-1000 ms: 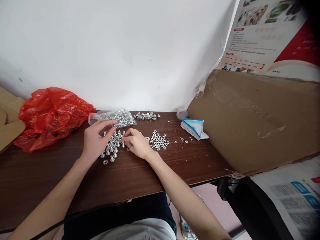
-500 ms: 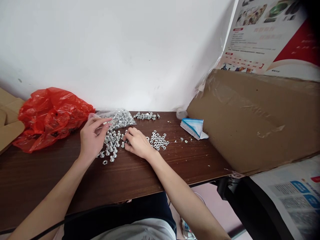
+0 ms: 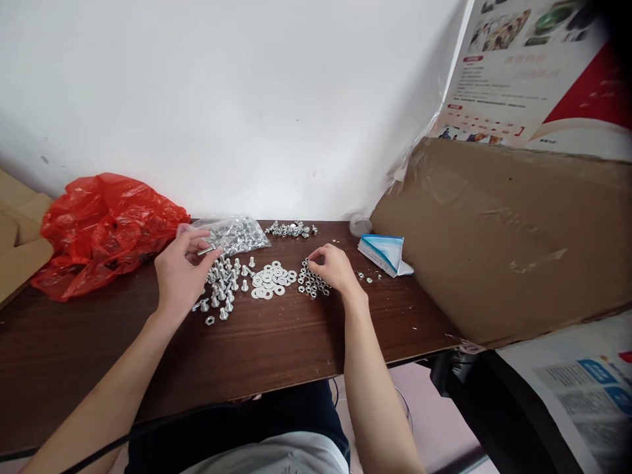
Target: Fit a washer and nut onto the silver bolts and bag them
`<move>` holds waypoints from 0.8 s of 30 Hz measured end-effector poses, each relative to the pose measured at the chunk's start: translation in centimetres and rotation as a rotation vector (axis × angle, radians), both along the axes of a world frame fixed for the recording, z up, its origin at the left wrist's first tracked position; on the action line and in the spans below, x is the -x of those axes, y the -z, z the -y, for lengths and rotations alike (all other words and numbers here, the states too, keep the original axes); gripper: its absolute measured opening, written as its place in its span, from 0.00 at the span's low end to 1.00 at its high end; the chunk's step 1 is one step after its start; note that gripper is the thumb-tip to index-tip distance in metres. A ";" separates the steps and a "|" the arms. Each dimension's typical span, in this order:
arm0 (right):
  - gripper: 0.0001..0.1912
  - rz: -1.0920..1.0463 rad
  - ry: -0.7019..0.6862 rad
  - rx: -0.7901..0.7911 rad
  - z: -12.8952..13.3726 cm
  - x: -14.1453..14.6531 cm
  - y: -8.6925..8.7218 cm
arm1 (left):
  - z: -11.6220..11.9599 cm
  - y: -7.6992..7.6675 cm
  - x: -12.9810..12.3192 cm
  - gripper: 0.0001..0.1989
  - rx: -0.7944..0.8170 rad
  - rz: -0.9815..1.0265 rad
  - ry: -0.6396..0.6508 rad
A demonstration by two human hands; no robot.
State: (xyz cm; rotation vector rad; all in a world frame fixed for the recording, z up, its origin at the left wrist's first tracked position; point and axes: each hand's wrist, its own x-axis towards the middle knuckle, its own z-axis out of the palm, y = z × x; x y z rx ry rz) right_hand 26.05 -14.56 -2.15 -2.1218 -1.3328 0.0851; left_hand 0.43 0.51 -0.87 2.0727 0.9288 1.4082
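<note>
Left hand (image 3: 180, 273) pinches a silver metal bolt (image 3: 205, 251) crosswise — silver hexagonal nuts (image 3: 309, 288) lie under the nearer right hand (image 3: 336, 268), fingers (image 3: 320, 253) bent, grip unclear.

Looks like small work corner in plain room; home or workshop, cannot tell. Brown worktop (image 3: 276, 349) against white wall (image 3: 247, 112), bolts (image 3: 222, 294), washers (image 3: 267, 285), nuts (image 3: 309, 288) in piles, big brown cardboard (image 3: 503, 243) at side.
</note>
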 end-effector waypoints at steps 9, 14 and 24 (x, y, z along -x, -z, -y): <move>0.12 -0.208 -0.036 -0.261 -1.0 1.4 -0.2 | -1.1 -0.5 1.1 0.02 -0.162 -0.182 -0.094; 0.15 -0.234 -0.246 -0.270 -1.7 2.7 -0.1 | -1.1 -0.6 1.2 0.05 -0.173 -0.239 -0.066; 0.14 -0.415 -0.401 -0.328 -2.6 4.4 0.4 | -0.7 -1.0 0.9 0.11 -0.101 -0.283 -0.037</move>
